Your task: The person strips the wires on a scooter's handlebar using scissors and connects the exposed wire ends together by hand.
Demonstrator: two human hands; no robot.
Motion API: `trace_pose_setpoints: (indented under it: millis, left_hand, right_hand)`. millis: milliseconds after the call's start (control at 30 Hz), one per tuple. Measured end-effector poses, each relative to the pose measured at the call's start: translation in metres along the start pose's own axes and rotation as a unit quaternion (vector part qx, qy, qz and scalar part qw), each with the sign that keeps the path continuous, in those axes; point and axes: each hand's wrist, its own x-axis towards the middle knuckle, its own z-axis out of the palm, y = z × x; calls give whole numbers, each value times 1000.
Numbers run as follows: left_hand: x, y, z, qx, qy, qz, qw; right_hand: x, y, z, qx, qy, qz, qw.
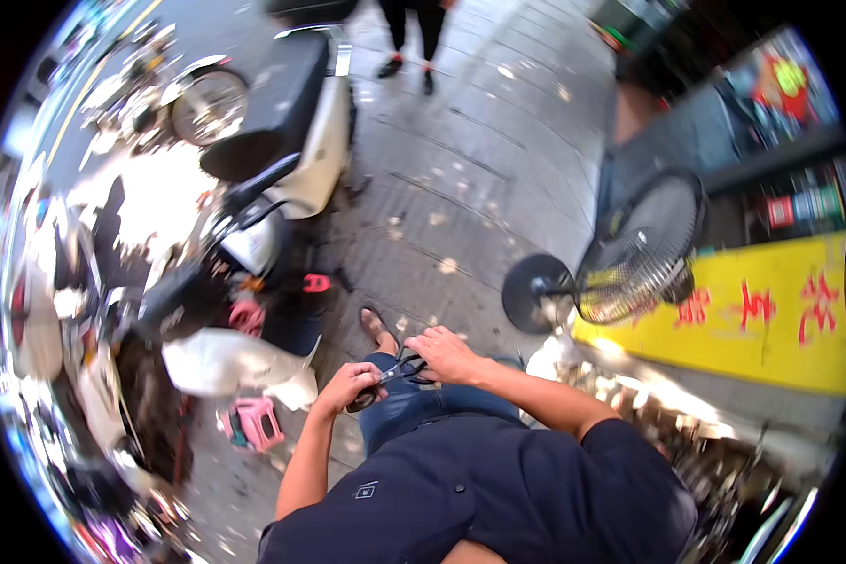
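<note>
My hands are in front of my lap, over blue denim shorts, with a pair of black-handled metal scissors (394,372) held between them. My left hand (350,383) is closed on the scissors' lower-left handle. My right hand (442,353) is closed on the scissors' right side, its fingers curled over the upper part; exactly which parts they hold is hard to tell. The handles look spread apart. My sandalled foot (374,324) shows beyond my hands on the pavement (442,207).
Parked scooters (301,160) line the left, with a small pink stool (252,423) beside them and a motorcycle (197,103) on the road. A standing fan (639,244) and yellow red-lettered sign (761,348) are right, before a shopfront. A person's legs (404,38) stand ahead.
</note>
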Motion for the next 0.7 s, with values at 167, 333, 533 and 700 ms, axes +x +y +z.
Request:
trace_pose_setpoints:
  millis: [167, 333, 533, 700]
  left_hand:
    - [-62, -42, 7, -166, 154, 148, 963]
    - [-113, -124, -37, -552, 232, 220, 770]
    - [-218, -202, -95, -586, 179, 389, 688]
    - [-293, -221, -124, -646, 270, 376, 607]
  right_hand:
    - [5, -67, 9, -29, -111, -40, 993]
    - [27, -151, 68, 485, -69, 177, 854]
    - [114, -307, 174, 304, -91, 25, 948]
    - [155, -396, 240, 233, -115, -111, 959]
